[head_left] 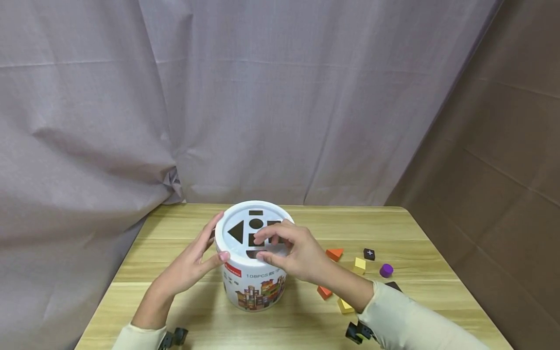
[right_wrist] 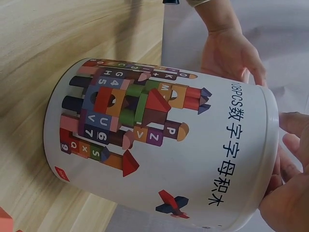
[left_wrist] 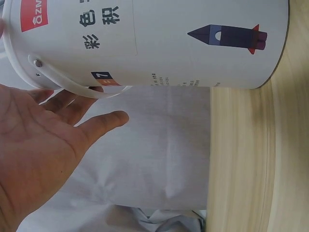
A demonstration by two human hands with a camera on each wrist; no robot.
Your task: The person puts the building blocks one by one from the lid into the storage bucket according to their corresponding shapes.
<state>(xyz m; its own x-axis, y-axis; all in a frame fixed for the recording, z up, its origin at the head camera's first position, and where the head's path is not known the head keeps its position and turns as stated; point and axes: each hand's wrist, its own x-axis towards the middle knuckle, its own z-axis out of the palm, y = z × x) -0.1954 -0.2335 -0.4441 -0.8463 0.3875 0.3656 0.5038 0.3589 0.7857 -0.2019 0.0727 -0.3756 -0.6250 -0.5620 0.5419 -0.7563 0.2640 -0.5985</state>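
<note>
A white block bucket stands upright on the table, its lid cut with dark shaped holes: a triangle, a circle, rectangles and others. My left hand rests against the bucket's left side, thumb on the front rim and fingers spread farther back. In the left wrist view those fingers lie beside the bucket's white handle, one standing away from the wall. Over the lid's right half hovers my right hand, bent fingers and thumb apart above the holes. Nothing shows between them; part of the lid is hidden beneath.
Several blocks lie right of the bucket: an orange triangle, a black plus-marked block, a purple cylinder, yellow blocks and another orange one. My right forearm partly covers a dark block. Grey curtain hangs behind the table.
</note>
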